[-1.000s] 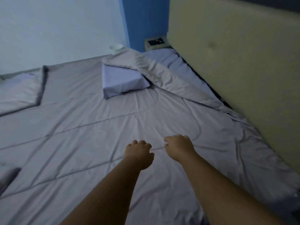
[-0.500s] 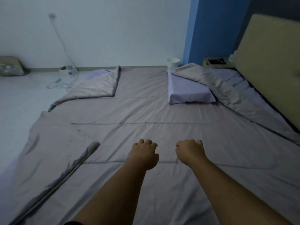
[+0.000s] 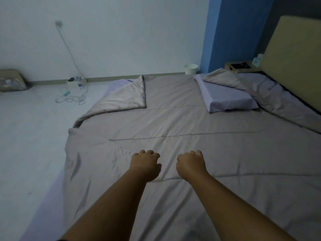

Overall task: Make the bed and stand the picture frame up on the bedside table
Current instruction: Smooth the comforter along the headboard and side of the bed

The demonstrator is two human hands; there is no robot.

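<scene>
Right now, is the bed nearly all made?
Partly. The duvet is spread out. The left hand and right hand are curled over it; a grip isn't clear. Left to do: the folded-back corner, the pillow lying on top, and the picture frame flat on the bedside table.

Quilt (image 3: 191, 136) covers the bed, centre to right. Its far-left corner (image 3: 128, 96) is folded back on itself; the far-right corner (image 3: 224, 79) flops over the pillow's back end. Pillow (image 3: 229, 100) sits on the quilt, far right, w/ headboard (image 3: 295, 66) along the right edge. Behind that: bedside table (image 3: 231, 64), frame (image 3: 240, 65) flat on top (right by the headboard's far end). Bin (image 3: 191, 69) on the floor (image 3: 31, 136), just left of the table, behind the bed. Floor runs down the left; power strip (image 3: 76, 82) at the far wall (image 3: 121, 40), cable (image 3: 73, 99) coiled in front, bag (image 3: 11, 82) further left. Left hand (image 3: 145, 165) & right hand (image 3: 190, 164) side by side, apart, over the quilt's near part.
</scene>
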